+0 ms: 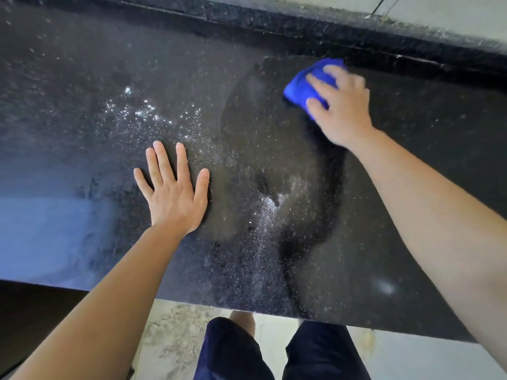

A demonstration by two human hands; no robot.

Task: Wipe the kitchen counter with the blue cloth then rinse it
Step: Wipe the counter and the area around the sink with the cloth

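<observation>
- Risk: the blue cloth (304,87) is bunched, so a stroke covers a narrow strip; the white specks spread over the middle of the tabletop (82,78) may be missed or smeared.
- Risk: debris pushed toward the near edge could fall to the floor (175,338).
- Cloth: vivid blue, crumpled, at the far right near the back ledge.
- Right hand (340,105) presses on the cloth, fingers curled over it, blurred.
- Left hand (175,193) lies flat, fingers spread, holding nothing.

Your cloth (307,86) is vivid blue; the counter (115,78) is black, flecked with white speckles; your shorts (233,349) are navy.
</observation>
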